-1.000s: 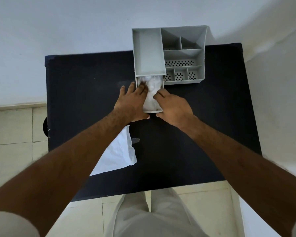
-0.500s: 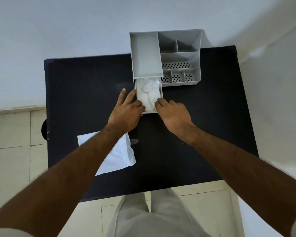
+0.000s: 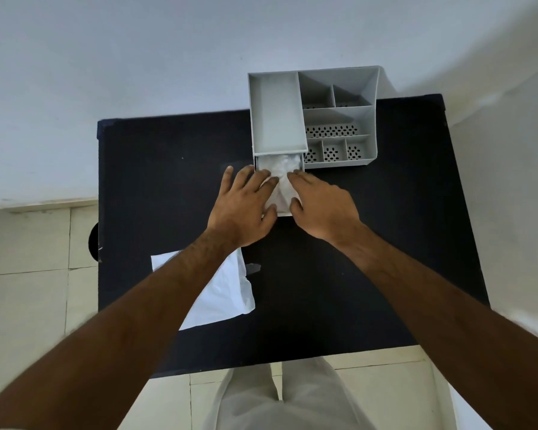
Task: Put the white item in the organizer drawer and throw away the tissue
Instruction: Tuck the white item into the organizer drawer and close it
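Both hands are at the pulled-out drawer of the grey organizer on the black desk. The left hand lies flat with fingers spread, its grip loose, fingertips on the white item inside the drawer. The right hand also rests unclenched against it. The tissue lies flat on the desk under the left forearm.

white item: crumpled, inside open grey organizer drawer | tissue: flat, table's near-left
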